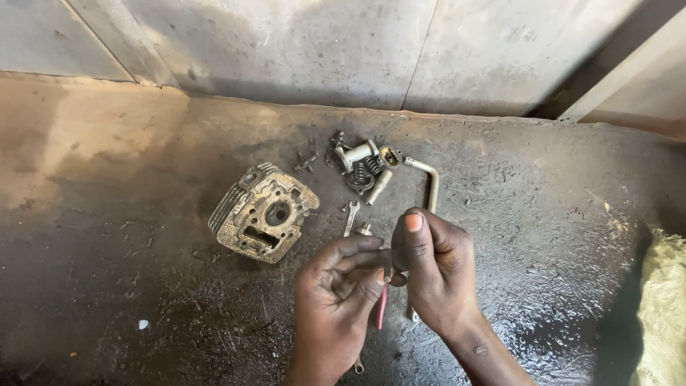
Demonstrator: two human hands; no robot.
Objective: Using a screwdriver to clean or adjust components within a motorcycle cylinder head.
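Small dark metal part (pixel 386 266) pinched at lower centre of the frame, between both hands. Left hand (pixel 336 297) curled about it from the left, fingers half closed, a pink-handled tool (pixel 381 309) hanging below the palm. Right hand (pixel 436 271) closed on the part from the right, thumb raised. Best done with the grip kept firm and the part kept over the floor, close to the body, since anything dropped would be hard to find on the dark oily concrete floor (pixel 536 236). Just above the hands: a small spanner (pixel 350 218) and a bent metal tube (pixel 429 182). Further up, a heap of springs and small fittings (pixel 363 166). Centre left, a finned cylinder head (pixel 263 213), lying flat.
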